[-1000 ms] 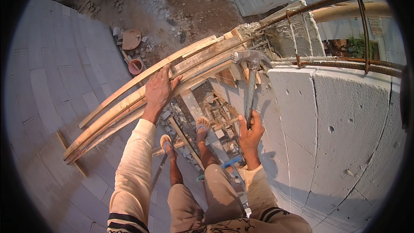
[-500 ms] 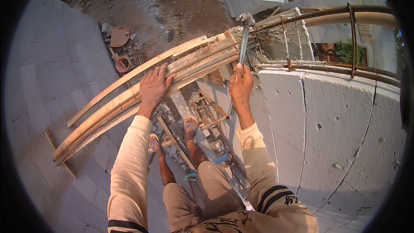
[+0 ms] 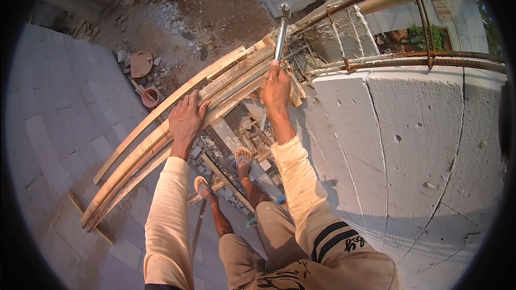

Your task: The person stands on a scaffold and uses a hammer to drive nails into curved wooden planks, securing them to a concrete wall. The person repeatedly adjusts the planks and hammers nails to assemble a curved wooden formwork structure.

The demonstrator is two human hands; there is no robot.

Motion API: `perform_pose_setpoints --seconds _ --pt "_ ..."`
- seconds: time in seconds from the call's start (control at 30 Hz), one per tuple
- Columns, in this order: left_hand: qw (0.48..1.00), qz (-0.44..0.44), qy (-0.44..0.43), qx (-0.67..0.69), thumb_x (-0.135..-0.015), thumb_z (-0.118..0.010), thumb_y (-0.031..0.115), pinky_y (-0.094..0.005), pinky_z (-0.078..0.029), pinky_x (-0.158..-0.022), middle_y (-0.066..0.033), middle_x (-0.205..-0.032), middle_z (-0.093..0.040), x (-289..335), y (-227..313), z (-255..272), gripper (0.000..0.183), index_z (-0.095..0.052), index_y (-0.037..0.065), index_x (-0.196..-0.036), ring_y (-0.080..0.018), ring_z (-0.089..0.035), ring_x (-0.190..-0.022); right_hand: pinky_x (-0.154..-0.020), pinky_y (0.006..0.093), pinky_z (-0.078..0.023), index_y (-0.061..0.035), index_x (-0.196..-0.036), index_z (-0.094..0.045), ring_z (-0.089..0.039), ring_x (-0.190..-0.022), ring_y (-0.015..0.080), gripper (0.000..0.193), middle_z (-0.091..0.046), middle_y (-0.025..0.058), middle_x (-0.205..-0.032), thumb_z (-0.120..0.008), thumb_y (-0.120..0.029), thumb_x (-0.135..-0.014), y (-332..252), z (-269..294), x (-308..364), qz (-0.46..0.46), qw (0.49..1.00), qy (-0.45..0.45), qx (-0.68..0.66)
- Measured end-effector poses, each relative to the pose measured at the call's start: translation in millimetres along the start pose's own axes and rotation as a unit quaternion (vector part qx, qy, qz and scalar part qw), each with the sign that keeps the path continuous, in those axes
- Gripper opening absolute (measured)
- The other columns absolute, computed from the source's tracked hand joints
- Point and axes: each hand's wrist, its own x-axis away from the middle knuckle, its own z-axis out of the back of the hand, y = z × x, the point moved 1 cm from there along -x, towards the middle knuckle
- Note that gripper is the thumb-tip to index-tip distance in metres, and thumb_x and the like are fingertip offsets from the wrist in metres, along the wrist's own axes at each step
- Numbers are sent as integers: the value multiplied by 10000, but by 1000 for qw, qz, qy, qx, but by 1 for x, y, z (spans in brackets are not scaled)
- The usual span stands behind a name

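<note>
Hammer (image 3: 280, 40), clenched in the grip of the right hand (image 3: 277, 90), slanted near the right end of long wooden boards (image 3: 228, 82), across which the left hand (image 3: 185, 121) lay, whether grasping I couldn't tell, while rusty bars (image 3: 387, 63) topped pale blocks (image 3: 416, 129) rightward.

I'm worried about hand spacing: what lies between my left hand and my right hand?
A stretch of the wooden boards shows between your left hand and right hand, in the head view.
</note>
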Motion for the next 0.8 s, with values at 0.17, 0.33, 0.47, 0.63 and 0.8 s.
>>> perform_pose_setpoints --seconds 0.17,0.33,0.47,0.63,0.8 --pt "1000 -18 14 -1 -1069 -642 459 -429 -583 -883 -111 -1187 -747 1 -1 0 534 -630 79 -1446 -302 -738 -1085 -645 472 -475 -1 -852 -613 -591 -619 261 645 -549 106 -656 -404 -510 -1189 -14 4 12 195 978 61 37" --pt "1000 -14 5 -7 -1070 -631 488 -431 -577 -922 -113 -1208 -743 -1 1 2 544 -633 81 -1431 -311 -731 -1089 -654 509 -485 23 -867 -614 -617 -633 339 639 -588 153 -689 -399 -485 -1190 -22 -29 -1 -73 996 12 -43" --pt "1000 -8 5 20 -1062 -647 474 -433 -575 -928 -117 -1217 -742 0 1 2 542 -630 78 -1431 -315 -729 -1094 -698 535 -483 45 -932 -649 -652 -708 393 636 -630 198 -757 -399 -480 -1191 -27 -48 17 47 998 26 -43" --pt "1000 -23 17 5 -1064 -646 469 -438 -582 -890 -129 -1198 -747 -1 -1 2 535 -641 65 -1414 -324 -738 -1080 -662 512 -467 49 -936 -637 -634 -668 350 639 -607 192 -757 -390 -479 -1196 -30 -41 7 -50 993 90 -63" --pt "1000 -21 18 5 -1068 -642 466 -442 -586 -874 -138 -1206 -750 0 -1 1 523 -652 59 -1397 -328 -741 -1087 -696 495 -457 38 -894 -617 -607 -690 302 642 -559 149 -730 -375 -475 -1194 -16 -33 -11 -52 992 66 -99"
